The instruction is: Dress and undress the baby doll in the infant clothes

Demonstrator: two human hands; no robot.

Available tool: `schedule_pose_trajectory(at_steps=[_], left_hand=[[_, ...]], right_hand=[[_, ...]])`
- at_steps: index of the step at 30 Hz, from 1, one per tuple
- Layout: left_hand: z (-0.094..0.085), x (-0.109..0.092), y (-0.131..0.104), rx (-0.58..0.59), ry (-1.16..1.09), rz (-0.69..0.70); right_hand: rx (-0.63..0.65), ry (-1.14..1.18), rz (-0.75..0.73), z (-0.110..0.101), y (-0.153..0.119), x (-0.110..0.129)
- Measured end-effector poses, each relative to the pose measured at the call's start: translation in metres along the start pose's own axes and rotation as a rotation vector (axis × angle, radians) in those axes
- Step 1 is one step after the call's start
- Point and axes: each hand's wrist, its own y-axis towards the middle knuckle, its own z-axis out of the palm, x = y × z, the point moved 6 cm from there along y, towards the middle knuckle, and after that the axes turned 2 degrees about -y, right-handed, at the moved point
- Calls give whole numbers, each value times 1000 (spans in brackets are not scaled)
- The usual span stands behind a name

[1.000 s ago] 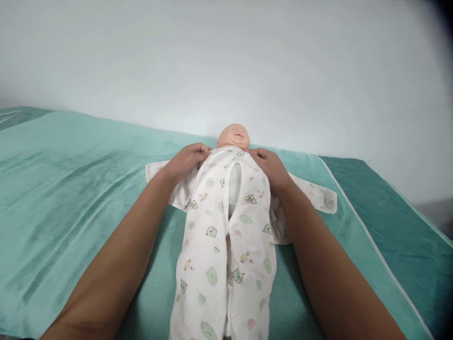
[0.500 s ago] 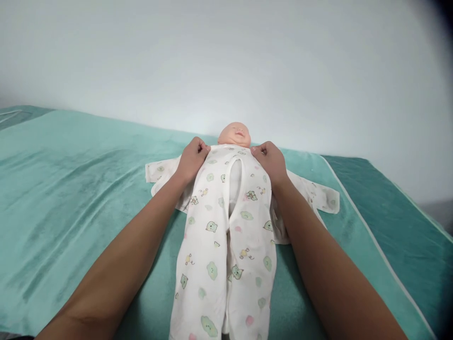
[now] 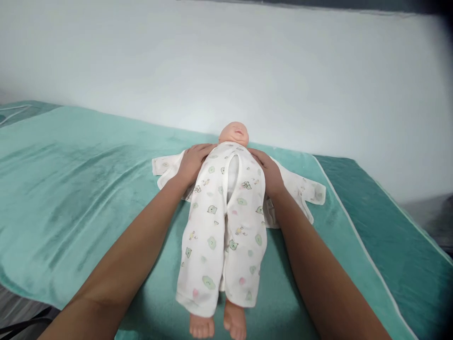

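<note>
A baby doll [image 3: 234, 132] lies on its back, head at the far end, with both bare feet at the near end. White open-crotch pants [image 3: 208, 241] printed with small green animals cover it from the legs up to the chest. Under it a matching baby shirt [image 3: 313, 190] is spread, its sleeves stretched out to either side. My left hand [image 3: 194, 160] rests along the doll's left-hand side in view, fingers extended over the edge of the pants. On the other side my right hand [image 3: 268, 171] lies likewise, fingers stretched toward the chest. Some fingertips are hard to make out.
A light green plush blanket [image 3: 88, 189] with shallow folds lies under everything. Darker green cloth [image 3: 382, 212] shows past its pale edging on the right. A white wall [image 3: 177, 71] rises behind. Dark straps [image 3: 28, 326] appear at the lower left.
My fingers have gone from pinching the upper edge of the pants to lying extended along the doll's sides. The view has shifted, and the doll's feet now show below the pant legs.
</note>
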Motion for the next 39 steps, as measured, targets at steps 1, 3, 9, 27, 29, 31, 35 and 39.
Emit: schedule_pose_trajectory(at_steps=[1, 3, 9, 27, 29, 31, 35, 39], left_hand=[[0, 1, -5, -8, 47, 6], [-2, 1, -18, -29, 111, 7], [-21, -31, -87, -93, 123, -19], [-44, -116, -278, -48, -339, -214], [-43, -115, -279, -79, -329, -247], [-42, -114, -278, -90, -354, -278], [-43, -114, -279, -73, -483, -304], [-48, -115, -291, -97, -599, -303]], right_hand=[[-21, -18, -14, -2, -8, 2], [-69, -61, -19, -6, -27, 8], [-109, -86, 13, -14, -110, 50], [264, -396, -159, 24, -255, 192], [259, -431, -170, 30, -255, 192], [255, -432, -177, 34, -254, 191], [250, -393, -183, 35, -252, 189], [252, -365, -215, 29, -251, 192]])
